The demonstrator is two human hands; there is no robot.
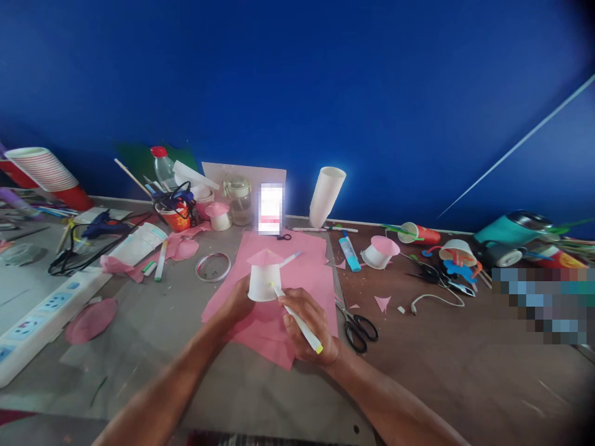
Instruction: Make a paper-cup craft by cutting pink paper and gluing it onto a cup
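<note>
My left hand (pixel 239 305) grips a white paper cup (pixel 264 284) from its left side; the fingers behind it are hidden. The cup is upside down and wears a pink paper cone (pixel 264 257) like a roof. In my right hand (pixel 304 322) is a white marker (pixel 303 327) with a yellow end, its tip against the cup's front at a small yellow mark. Under both hands lie sheets of pink paper (pixel 311 272). Behind the cup, a pale marker cap or pen (pixel 291 258) rests on the paper.
Scissors (pixel 357 328) lie right of the paper. A pink-topped cup (pixel 379 254), a blue box (pixel 349 253) and stacked white cups (pixel 326 195) stand beyond. On the left are a tape roll (pixel 213 267), a green-ended marker (pixel 161 261), a power strip (pixel 51 310) and a pink disc (pixel 92 321).
</note>
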